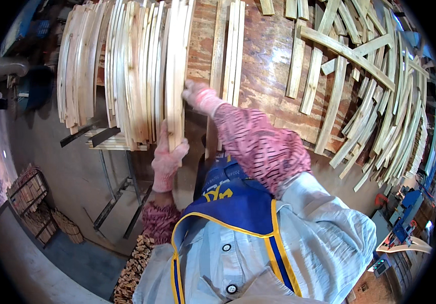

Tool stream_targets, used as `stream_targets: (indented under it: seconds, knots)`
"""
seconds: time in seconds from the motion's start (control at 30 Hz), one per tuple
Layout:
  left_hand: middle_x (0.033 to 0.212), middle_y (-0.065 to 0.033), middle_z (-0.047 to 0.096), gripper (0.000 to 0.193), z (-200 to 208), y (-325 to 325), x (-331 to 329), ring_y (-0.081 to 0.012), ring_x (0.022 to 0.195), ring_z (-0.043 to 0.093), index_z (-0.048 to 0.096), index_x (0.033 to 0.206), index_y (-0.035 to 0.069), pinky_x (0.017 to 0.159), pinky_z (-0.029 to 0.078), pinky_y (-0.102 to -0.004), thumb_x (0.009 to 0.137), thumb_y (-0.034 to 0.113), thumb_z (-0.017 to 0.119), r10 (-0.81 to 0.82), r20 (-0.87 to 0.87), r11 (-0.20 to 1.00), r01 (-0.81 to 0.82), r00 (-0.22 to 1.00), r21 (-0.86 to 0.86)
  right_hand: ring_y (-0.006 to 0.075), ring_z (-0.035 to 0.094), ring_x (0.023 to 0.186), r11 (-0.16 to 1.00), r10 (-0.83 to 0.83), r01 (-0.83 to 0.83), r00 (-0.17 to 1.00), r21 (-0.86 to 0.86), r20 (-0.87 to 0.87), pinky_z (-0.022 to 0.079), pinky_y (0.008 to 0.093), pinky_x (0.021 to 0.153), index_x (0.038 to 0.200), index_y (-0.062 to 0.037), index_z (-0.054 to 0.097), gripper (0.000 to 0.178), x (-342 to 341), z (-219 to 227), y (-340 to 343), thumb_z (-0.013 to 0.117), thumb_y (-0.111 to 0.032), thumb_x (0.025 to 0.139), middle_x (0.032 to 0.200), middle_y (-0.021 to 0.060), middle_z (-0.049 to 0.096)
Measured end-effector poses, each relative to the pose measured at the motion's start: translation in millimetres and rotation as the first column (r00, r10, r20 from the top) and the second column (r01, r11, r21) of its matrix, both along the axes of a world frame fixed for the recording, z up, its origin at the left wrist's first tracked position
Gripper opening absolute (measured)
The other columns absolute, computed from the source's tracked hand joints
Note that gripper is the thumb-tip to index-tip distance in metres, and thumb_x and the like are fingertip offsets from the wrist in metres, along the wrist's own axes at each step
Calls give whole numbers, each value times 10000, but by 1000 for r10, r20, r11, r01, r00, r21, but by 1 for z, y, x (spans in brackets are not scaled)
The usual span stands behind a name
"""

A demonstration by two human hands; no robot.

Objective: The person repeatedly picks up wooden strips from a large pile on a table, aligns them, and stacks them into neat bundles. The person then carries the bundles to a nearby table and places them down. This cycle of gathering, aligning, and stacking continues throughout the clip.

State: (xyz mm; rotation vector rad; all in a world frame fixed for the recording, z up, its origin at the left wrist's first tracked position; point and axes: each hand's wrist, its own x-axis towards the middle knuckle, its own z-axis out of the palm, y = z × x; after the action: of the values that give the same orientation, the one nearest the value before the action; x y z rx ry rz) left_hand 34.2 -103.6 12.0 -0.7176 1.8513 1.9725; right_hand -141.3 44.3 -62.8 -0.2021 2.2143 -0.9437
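My left hand (pixel 166 161), in a pale pinkish glove, is closed around the near end of a light wooden slat (pixel 176 109). Its thumb lies on one side of the wood and its fingers on the other. By the right edge of that slat is my right hand (pixel 200 96), gloved alike, its fingers partly spread and a little blurred. Whether its fingertips touch the wood I cannot tell. Left of the held piece stands a row of similar slats (pixel 134 71), packed side by side and pointing away from me.
Another bundle of slats (pixel 78 66) lies farther left. Several slats (pixel 234 50) rest on the worn brown tabletop (pixel 263 76) to the right. A loose heap of crossing strips (pixel 349 55) covers its far right. Dark metal bars (pixel 104 137) jut out beneath the rows.
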Motion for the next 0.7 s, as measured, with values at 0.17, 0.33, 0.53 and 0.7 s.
stream_targets:
  seconds: [0.17, 0.33, 0.53, 0.7]
  knots:
    - [1327, -168, 573, 901, -50, 44, -17, -264, 1069, 641, 199, 1544, 189, 874, 510, -338, 820, 266, 732, -364, -25, 784, 292, 931, -547, 223, 657, 1014, 756, -647, 559, 719, -341, -254, 536, 353, 792, 1234, -52, 607, 366, 32, -21, 136, 506, -238, 935, 1134, 171, 670]
    - [1446, -224, 394, 1060, -76, 73, -11, -399, 1218, 520, -13, 1550, 233, 1009, 429, -449, 800, 340, 729, -451, 334, 516, 547, 828, -659, 311, 574, 1178, 800, -577, 575, 816, 168, -43, 465, 388, 995, 1471, -9, 272, 922, 58, 21, 128, 724, -430, 786, 1336, 223, 529]
    - [1440, -229, 360, 1116, -66, 94, -37, -399, 1220, 520, -48, 1546, 207, 992, 428, -510, 762, 386, 726, -449, 540, 357, 697, 712, -622, 357, 508, 1258, 780, -468, 397, 883, 484, 30, 447, 415, 1025, 1472, -21, 251, 1036, 39, 28, 91, 781, -493, 718, 1414, 256, 431]
    - [1360, -125, 511, 1224, -92, 59, -49, -221, 1139, 554, 21, 1560, 185, 990, 463, -330, 646, -54, 800, -335, -83, 931, 343, 939, 128, 361, 505, 1258, 782, -524, 463, 851, 418, 38, 444, 421, 1030, 1395, -51, 425, 796, 30, 35, 116, 776, -391, 766, 1346, 250, 510]
